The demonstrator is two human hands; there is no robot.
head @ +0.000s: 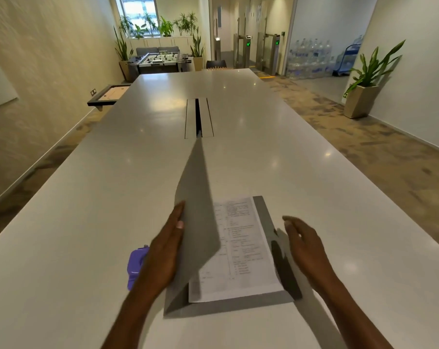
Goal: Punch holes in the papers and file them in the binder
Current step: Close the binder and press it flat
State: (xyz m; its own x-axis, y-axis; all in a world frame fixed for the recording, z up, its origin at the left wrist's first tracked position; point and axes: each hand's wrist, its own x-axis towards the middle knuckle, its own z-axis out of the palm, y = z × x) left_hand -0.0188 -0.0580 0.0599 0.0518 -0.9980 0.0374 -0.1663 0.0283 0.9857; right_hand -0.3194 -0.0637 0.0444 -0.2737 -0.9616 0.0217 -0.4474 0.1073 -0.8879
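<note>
On the near end of the long white table (238,152) we have the grey binder (261,302) lying open, its cover (198,197) raised nearly upright and leaning against our left hand (163,258). That hand lies flat against the cover's outer face, fingers straight and thumb at its edge, pressing rather than grasping. Our right hand (306,248) hovers just beside the binder's right edge, fingers loosely spread and holding nothing. The papers (241,250) lie printed side up inside the binder, between the two hands, seemingly touched by neither; the dark strip (283,268) along their right side looks like the clip or spine, though blur keeps us from saying which. We judge the step to be swinging the cover, most likely shut over the filed sheets, and to do it well we should guide it with the flat palm, let it fall slowly, and use the right hand to square the sheets first so no corner is caught or creased. The purple punch (135,267) sits on the table just left of our left wrist, partly hidden behind it, apart from the binder.
</note>
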